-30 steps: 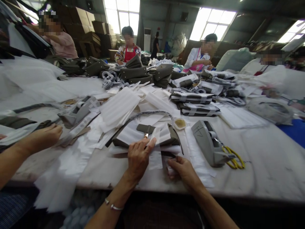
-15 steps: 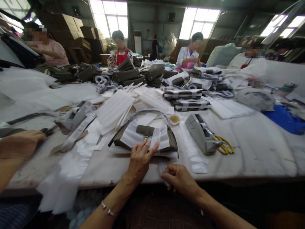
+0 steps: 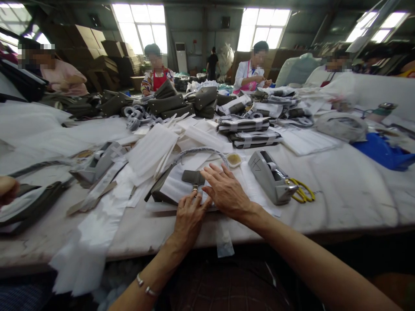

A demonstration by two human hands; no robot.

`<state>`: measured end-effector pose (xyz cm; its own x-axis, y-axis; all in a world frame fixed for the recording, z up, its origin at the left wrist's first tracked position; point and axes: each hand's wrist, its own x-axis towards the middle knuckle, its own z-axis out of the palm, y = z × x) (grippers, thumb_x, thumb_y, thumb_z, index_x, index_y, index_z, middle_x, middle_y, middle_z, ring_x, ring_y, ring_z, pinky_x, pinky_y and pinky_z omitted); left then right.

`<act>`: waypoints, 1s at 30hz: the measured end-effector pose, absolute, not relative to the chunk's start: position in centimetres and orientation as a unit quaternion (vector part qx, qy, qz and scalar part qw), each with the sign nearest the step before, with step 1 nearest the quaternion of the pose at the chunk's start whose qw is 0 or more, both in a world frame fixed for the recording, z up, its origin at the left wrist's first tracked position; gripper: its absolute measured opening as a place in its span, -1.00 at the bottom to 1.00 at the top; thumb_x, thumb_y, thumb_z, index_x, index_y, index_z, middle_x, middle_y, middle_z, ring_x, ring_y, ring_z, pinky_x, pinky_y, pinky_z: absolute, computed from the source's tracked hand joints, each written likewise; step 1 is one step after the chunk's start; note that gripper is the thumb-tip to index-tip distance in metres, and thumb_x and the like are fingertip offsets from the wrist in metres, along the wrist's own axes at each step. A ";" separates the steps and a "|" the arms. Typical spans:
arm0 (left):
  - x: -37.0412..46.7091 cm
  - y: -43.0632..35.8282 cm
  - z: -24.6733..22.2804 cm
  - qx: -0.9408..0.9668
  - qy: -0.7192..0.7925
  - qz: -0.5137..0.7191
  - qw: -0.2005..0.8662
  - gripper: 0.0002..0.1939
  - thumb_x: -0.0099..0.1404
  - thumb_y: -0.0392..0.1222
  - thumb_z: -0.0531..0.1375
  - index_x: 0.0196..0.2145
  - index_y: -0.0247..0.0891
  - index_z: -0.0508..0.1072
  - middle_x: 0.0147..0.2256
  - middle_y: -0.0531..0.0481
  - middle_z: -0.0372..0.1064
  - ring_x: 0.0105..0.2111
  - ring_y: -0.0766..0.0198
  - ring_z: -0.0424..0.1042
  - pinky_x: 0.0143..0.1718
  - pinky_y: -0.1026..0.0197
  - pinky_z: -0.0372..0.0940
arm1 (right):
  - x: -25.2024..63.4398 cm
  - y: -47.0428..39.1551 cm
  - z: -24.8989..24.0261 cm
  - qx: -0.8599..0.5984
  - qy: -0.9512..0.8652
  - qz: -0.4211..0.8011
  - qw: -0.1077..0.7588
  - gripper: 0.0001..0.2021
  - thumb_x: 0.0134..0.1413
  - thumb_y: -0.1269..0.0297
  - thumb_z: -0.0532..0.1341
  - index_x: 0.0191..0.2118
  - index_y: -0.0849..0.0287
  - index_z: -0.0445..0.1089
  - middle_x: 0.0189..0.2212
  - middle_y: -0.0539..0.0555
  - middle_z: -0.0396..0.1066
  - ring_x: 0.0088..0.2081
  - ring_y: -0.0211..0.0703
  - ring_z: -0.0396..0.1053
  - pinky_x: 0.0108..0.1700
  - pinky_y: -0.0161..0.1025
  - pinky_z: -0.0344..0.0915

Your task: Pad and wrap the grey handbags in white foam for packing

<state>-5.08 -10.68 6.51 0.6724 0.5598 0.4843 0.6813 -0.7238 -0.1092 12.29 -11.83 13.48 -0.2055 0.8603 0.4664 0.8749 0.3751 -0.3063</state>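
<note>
A dark olive handbag point(image 3: 159, 190) lies in front of me, its handle point(image 3: 207, 150) wrapped and arched toward the back. White foam sheet point(image 3: 175, 183) covers much of its front, under a flap tab with a gold clasp. My left hand point(image 3: 191, 211) rests near the clasp with fingers stretched out on the lower front. Flat across the bag's right side lies my right hand point(image 3: 225, 190), fingers extended, hiding that part. A strip of clear tape point(image 3: 225, 242) hangs over the table edge below the bag.
A grey tape dispenser point(image 3: 270, 177) and yellow-handled scissors point(image 3: 303, 191) stand to the right. Another tape dispenser point(image 3: 97, 164) is on the left, beside white foam strips point(image 3: 97, 229). Stacked wrapped bags point(image 3: 254, 139) lie behind. A co-worker's hand point(image 3: 8, 190) is at far left.
My right hand has moved up from the table edge onto the bag's right side. The tape strip now hangs free. My left hand stays by the clasp; the view has shifted slightly.
</note>
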 end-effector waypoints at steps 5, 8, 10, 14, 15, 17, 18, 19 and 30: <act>-4.9 -10.9 6.6 -0.916 -0.330 -0.184 0.137 -0.41 0.31 -0.43 0.15 0.24 0.01 0.29 0.01 -0.11 0.43 0.06 -0.01 0.36 0.00 -0.03 0.25 | 15.6 -11.9 6.7 -0.614 -0.755 0.014 0.230 -0.58 0.34 0.27 0.03 0.24 0.21 0.30 0.26 0.23 0.26 0.34 0.16 0.07 0.34 0.27 -0.04; -5.0 -10.9 7.2 -0.925 -0.326 -0.172 0.095 -0.44 0.30 -0.36 0.20 0.22 -0.07 0.31 0.04 -0.13 0.40 0.09 -0.02 0.33 0.04 -0.04 0.24 | 16.2 -12.5 5.4 -0.619 -0.744 0.030 0.251 -0.58 0.37 0.26 -0.01 0.24 0.22 0.30 0.28 0.21 0.23 0.35 0.15 0.06 0.34 0.27 -0.01; -5.0 -10.8 8.0 -0.929 -0.326 -0.166 0.066 -0.48 0.28 -0.30 0.23 0.19 -0.13 0.33 0.03 -0.14 0.40 0.08 -0.02 0.32 0.04 -0.04 0.24 | 16.0 -12.6 5.4 -0.616 -0.737 0.032 0.278 -0.60 0.39 0.26 -0.03 0.18 0.22 0.36 0.24 0.20 0.29 0.33 0.10 0.11 0.34 0.24 0.01; -4.6 -10.3 9.9 -0.934 -0.323 -0.143 0.056 -0.64 0.30 -0.26 0.23 0.06 -0.14 0.44 -0.14 -0.10 0.45 -0.06 0.03 0.37 -0.10 0.01 0.28 | 15.6 -12.6 5.4 -0.611 -0.725 0.022 0.317 -0.62 0.38 0.30 -0.04 0.10 0.20 0.43 0.18 0.20 0.37 0.30 0.03 0.19 0.34 0.17 0.04; -4.4 -10.1 10.4 -0.935 -0.321 -0.143 0.052 -0.72 0.32 -0.23 0.22 -0.01 -0.13 0.48 -0.17 -0.09 0.45 -0.09 0.05 0.38 -0.13 0.02 0.28 | 15.5 -12.6 5.3 -0.610 -0.725 0.019 0.319 -0.62 0.36 0.32 -0.04 0.09 0.21 0.44 0.17 0.21 0.38 0.29 0.03 0.20 0.34 0.17 0.05; -3.8 -9.5 11.3 -0.934 -0.316 -0.158 0.042 -0.86 0.35 -0.18 0.21 -0.16 -0.13 0.53 -0.13 -0.08 0.45 -0.09 0.06 0.38 -0.13 0.04 0.26 | 15.5 -12.6 5.2 -0.607 -0.728 0.015 0.318 -0.63 0.34 0.35 -0.03 0.07 0.22 0.45 0.15 0.22 0.39 0.28 0.05 0.22 0.33 0.18 0.07; -3.4 -9.1 11.8 -0.933 -0.316 -0.169 0.036 -0.89 0.36 -0.16 0.20 -0.22 -0.15 0.54 -0.11 -0.08 0.46 -0.09 0.06 0.38 -0.12 0.05 0.25 | 15.5 -12.6 5.1 -0.606 -0.729 0.013 0.318 -0.63 0.33 0.36 -0.02 0.06 0.22 0.46 0.15 0.22 0.40 0.27 0.06 0.23 0.32 0.18 0.08; -2.8 -8.6 12.5 -0.930 -0.320 -0.179 0.027 -0.86 0.38 -0.15 0.18 -0.27 -0.18 0.54 -0.12 -0.08 0.47 -0.10 0.07 0.39 -0.13 0.06 0.24 | 15.5 -12.6 5.1 -0.605 -0.730 0.012 0.318 -0.64 0.32 0.37 -0.02 0.05 0.22 0.46 0.14 0.22 0.41 0.27 0.06 0.24 0.32 0.18 0.09; 4.0 -7.2 13.5 -0.910 -0.272 -0.261 -0.174 -0.82 0.43 -0.23 0.12 -0.32 -0.26 0.47 -0.30 0.00 0.43 -0.32 0.30 0.42 -0.25 0.31 0.28 | 15.8 -12.5 4.6 -0.593 -0.720 0.016 0.361 -0.62 0.25 0.36 0.01 0.09 0.20 0.43 0.09 0.21 0.45 0.20 0.05 0.31 0.32 0.08 0.13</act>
